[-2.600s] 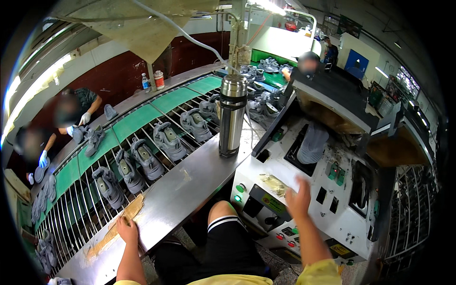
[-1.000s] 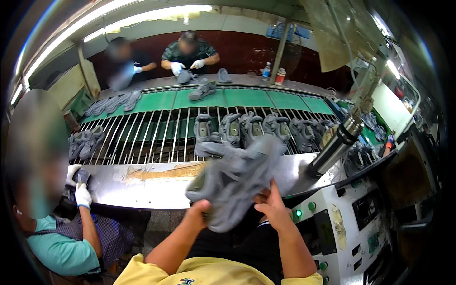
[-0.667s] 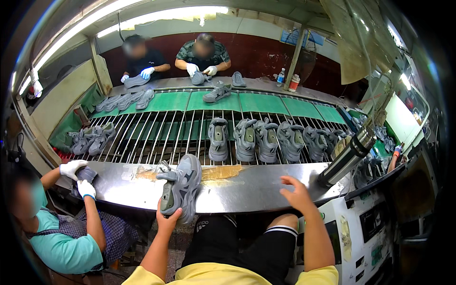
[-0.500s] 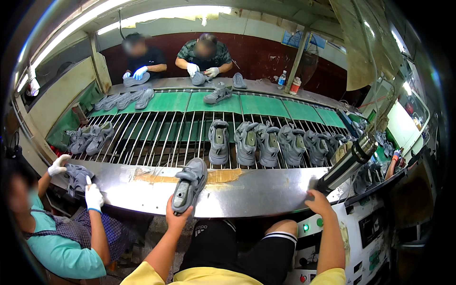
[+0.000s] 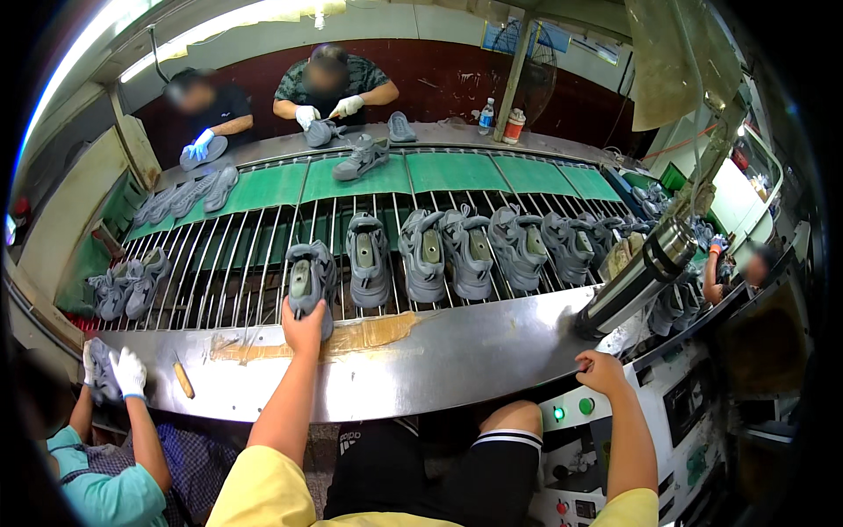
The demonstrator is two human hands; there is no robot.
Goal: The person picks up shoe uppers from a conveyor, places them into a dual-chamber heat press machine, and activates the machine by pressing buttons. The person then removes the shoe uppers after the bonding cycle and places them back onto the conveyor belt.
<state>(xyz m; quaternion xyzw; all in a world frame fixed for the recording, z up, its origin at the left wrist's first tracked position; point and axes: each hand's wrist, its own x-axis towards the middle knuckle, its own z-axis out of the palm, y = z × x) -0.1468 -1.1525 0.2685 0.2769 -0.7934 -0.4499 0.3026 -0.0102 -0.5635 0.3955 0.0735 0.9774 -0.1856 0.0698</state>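
My left hand (image 5: 304, 328) is closed round the heel of a grey shoe (image 5: 307, 279) with an olive last inside. The shoe's toe points away from me, over the near edge of the metal rods. To its right, a row of similar grey shoes (image 5: 368, 263) stands on the rods, toes away. My right hand (image 5: 602, 372) is held off the table's front edge with its fingers curled in, and nothing shows in it. Just beyond it, a silver and black thermos flask (image 5: 634, 283) leans over the table's right end.
Before me runs a steel table edge (image 5: 474, 356) with brown tape (image 5: 373, 336). A wooden-handled tool (image 5: 183, 379) lies left. A co-worker in teal (image 5: 114, 492) handles a shoe there. Two people work across the green-sheeted conveyor (image 5: 452, 180). A machine panel (image 5: 645, 422) with lit green buttons stands right.
My left hand has carried the shoe forward and left, from above the table to the rods. My right hand has drawn its fingers in. The whole view has shifted slightly.
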